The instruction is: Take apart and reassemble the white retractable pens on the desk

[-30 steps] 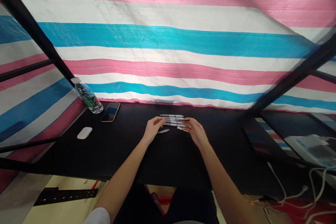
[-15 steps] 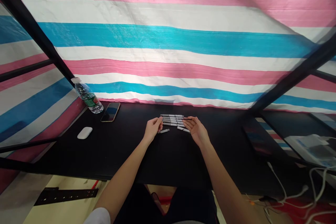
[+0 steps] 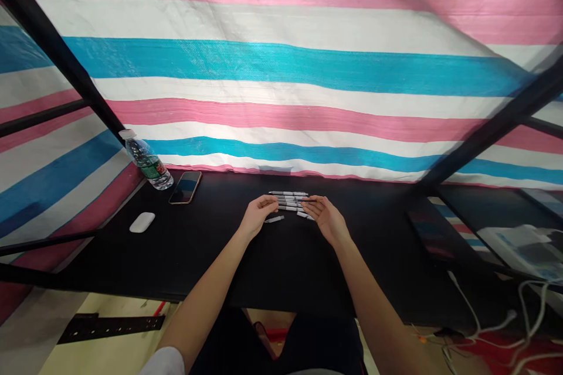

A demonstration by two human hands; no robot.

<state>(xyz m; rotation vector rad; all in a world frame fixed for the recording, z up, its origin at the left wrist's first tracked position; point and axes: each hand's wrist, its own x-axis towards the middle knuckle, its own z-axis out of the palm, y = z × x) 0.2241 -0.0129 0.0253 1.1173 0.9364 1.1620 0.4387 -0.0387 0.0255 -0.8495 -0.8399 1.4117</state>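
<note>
- Two hands, the left hand (image 3: 258, 215) and the right hand (image 3: 328, 220), have edged slightly inward, still apart, fingertips at the pens, neither clamped.
- Several slim white-and-black marker pens (image 3: 288, 193) lie side by side between them, mid-frame on the black bench (image 3: 285, 263).
- One short white pen piece (image 3: 274, 219) lies just beside the left hand.

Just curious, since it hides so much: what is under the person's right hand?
The right hand lies over the ends of a row of white pens, with a short white piece poking out below it. Whatever is directly beneath the palm is hidden.
</note>
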